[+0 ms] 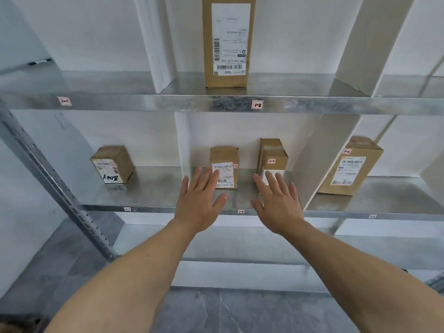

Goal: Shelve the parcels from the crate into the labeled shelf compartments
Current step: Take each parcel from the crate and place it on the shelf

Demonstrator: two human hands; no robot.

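Left hand (200,200) and right hand (276,203), both empty with fingers spread flat, hover before the lower shelf's middle compartment (240,198). It holds two upright parcels just beyond the fingertips: the labelled parcel (224,156) nearer the left, the taped parcel (274,152) nearer the right (the crate is out of view).

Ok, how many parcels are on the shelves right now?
5. A tall parcel on the upper shelf; below, the left-bay parcel, two middle-bay parcels, and the right-bay parcel. More may sit out of frame.
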